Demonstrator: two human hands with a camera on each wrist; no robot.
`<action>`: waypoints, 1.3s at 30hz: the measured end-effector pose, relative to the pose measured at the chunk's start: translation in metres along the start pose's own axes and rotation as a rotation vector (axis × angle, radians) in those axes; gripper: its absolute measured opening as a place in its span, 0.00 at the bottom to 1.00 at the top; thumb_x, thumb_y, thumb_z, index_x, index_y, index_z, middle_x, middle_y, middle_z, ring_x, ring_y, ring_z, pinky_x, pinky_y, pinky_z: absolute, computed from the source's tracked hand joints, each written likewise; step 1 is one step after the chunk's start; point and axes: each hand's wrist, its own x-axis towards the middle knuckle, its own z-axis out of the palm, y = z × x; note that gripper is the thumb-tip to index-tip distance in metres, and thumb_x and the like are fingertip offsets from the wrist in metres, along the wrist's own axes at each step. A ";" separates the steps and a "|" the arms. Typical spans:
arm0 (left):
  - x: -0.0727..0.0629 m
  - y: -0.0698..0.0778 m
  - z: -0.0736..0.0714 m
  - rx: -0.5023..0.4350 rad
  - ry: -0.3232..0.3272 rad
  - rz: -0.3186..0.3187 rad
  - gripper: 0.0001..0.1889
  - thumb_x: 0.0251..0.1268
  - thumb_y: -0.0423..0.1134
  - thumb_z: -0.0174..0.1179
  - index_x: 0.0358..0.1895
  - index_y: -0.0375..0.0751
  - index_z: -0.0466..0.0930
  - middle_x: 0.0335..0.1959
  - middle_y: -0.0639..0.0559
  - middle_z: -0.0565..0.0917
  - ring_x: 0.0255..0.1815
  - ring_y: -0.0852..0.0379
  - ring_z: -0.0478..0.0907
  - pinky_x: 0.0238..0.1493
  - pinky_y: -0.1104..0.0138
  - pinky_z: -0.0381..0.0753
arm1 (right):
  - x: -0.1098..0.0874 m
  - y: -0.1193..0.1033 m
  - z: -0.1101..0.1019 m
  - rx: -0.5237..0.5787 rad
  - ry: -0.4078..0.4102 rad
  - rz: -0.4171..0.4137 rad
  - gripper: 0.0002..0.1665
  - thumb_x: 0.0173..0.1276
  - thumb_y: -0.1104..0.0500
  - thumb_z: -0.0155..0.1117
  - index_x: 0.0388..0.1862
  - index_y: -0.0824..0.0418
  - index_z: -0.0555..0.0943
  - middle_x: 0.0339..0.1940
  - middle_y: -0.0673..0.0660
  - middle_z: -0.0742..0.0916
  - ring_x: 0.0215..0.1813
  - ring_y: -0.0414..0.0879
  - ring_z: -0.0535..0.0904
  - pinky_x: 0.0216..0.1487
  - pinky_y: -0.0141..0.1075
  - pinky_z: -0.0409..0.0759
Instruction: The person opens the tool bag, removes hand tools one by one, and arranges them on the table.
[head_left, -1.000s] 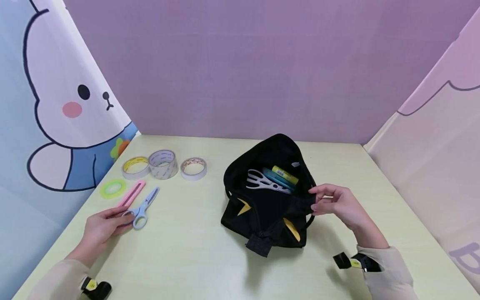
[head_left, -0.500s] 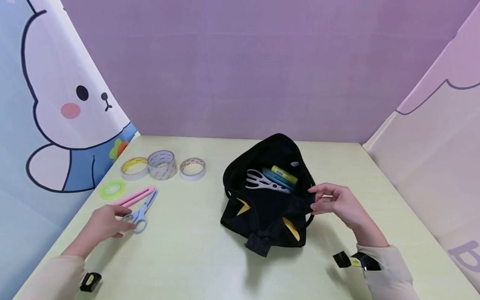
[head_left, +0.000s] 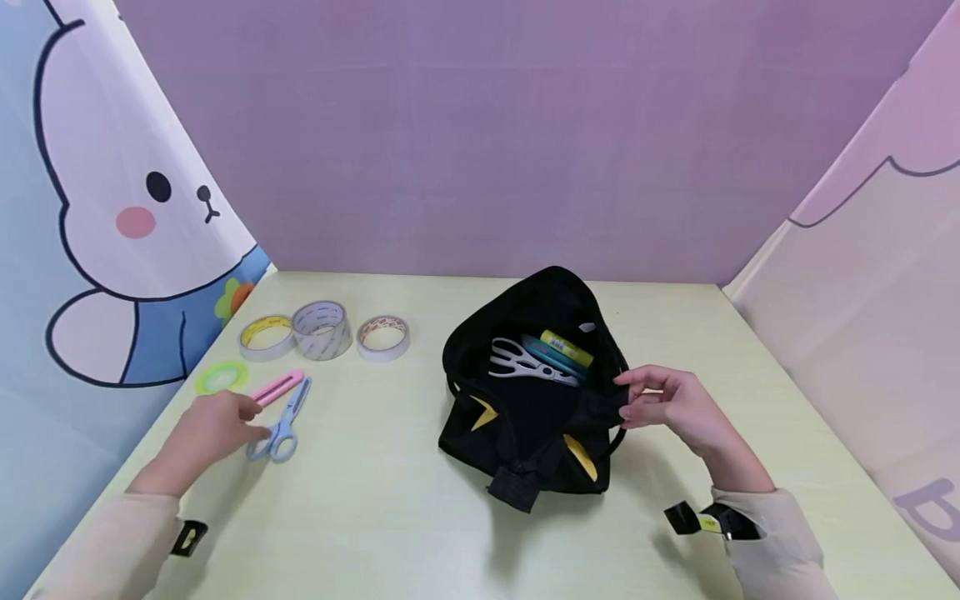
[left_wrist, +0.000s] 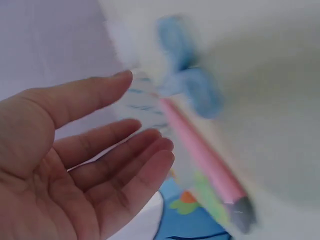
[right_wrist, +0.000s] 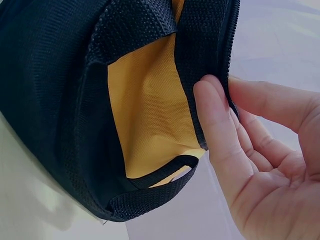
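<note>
My left hand (head_left: 202, 437) hovers over the table at the left, fingers relaxed and apart with nothing between them. Just beyond its fingertips lie a pink utility knife (head_left: 280, 387) and light blue scissors (head_left: 282, 435). The left wrist view shows the knife (left_wrist: 200, 150) and the blurred scissor handles (left_wrist: 202, 92) beyond the fingers. My right hand (head_left: 667, 407) pinches the zippered edge of an open black bag (head_left: 525, 417) between thumb and fingers. Yellow lining (right_wrist: 150, 105) shows under the bag's strap. Inside rest white-handled scissors (head_left: 513, 358), a teal item (head_left: 551, 354) and a yellow tube (head_left: 566, 347).
Three tape rolls stand at the back left: a yellow-cored one (head_left: 266, 353), a wide clear one (head_left: 330, 342) and a narrower one (head_left: 384, 353). A green ring-shaped roll (head_left: 206, 382) lies near the left edge. A purple wall (head_left: 480, 150) closes off the back.
My left hand has let go of the utility knife and scissors and lifted slightly; both now lie on the table. The right hand keeps its hold on the bag's edge.
</note>
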 end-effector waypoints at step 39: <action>0.075 0.258 -0.064 -0.688 0.100 0.551 0.15 0.62 0.31 0.68 0.52 0.30 0.84 0.46 0.40 0.87 0.45 0.52 0.84 0.48 0.66 0.81 | 0.002 0.004 0.003 -0.017 0.015 0.005 0.17 0.60 0.79 0.64 0.49 0.71 0.81 0.31 0.51 0.79 0.31 0.42 0.85 0.37 0.41 0.87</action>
